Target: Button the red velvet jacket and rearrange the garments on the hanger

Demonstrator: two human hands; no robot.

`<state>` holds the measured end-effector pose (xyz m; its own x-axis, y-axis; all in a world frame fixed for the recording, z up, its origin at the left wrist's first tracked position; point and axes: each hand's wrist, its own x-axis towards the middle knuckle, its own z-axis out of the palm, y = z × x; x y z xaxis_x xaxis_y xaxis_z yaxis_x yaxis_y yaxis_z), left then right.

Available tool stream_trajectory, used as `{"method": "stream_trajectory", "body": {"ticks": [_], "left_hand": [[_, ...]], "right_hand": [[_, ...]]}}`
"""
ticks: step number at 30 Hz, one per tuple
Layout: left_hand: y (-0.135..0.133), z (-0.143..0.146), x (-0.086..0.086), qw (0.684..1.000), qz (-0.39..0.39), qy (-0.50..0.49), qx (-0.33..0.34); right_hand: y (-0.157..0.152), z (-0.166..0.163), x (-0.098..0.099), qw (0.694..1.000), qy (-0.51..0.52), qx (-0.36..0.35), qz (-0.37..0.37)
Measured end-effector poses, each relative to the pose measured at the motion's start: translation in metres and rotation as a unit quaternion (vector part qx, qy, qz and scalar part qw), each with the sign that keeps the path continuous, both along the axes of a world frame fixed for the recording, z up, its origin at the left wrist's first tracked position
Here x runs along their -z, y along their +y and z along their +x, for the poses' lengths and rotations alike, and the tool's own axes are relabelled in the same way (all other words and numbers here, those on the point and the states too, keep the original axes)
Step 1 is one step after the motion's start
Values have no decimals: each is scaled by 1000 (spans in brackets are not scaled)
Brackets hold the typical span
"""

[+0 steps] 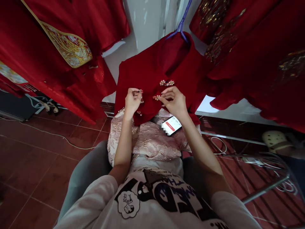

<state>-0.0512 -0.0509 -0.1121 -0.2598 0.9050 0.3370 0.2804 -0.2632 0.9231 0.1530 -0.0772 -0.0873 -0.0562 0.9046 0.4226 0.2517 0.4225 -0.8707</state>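
Observation:
A red jacket (140, 74) hangs from a blue hanger (181, 27) in front of me, its lower part resting over my lap. My left hand (132, 101) is closed in a pinch on a beaded trim (142, 96) at the jacket's front. To its right, my right hand (175, 101) pinches a pearl-beaded fastener (156, 97) between thumb and fingertips. Just above that hand, a pair of pearl flower clasps (166, 83) sits below the neckline. Pink patterned fabric (152, 136) covers my lap, and a lit phone (172, 126) lies on it, under my right wrist.
Red garments with gold embroidery (69, 47) hang at the left, and more red garments (240, 70) hang at the right. A metal rack (267, 189) and a pale clog (275, 140) are at the lower right. A cable (64, 138) runs over the tiled floor (30, 165).

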Motion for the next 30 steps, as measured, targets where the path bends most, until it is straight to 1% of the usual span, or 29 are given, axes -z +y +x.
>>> {"method": "stream_trajectory", "body": {"ticks": [4,8,10,15,19,21,24,27,30], "left_hand": [[-1,-2,-1,1000,-3,-26,5],[-3,-9,-5,994,-29,-82,66],[-4,-11,-6,992,-39,-92,80],[-7,-7,-10,996,-22,-59,67],[-10,-5,-12,996,-1,-48,76],[-10,-6,-11,997,10,-27,77],[-11,-6,-11,997,11,-3,77],[-11,-4,-11,996,5,-6,83],[-12,-1,-12,997,9,-16,75]], "right_hand": [[14,-11,6,1000,-21,-3,4],[19,-16,10,1000,-26,-9,11],[19,-18,10,999,-24,-21,13],[19,-25,1,998,-44,-38,36],[23,-33,-4,996,-61,-47,33],[26,-35,-3,996,-67,-51,30],[28,-37,1,996,-77,-36,34],[27,-37,5,995,-91,-21,41],[26,-36,7,994,-96,-22,48]]}}
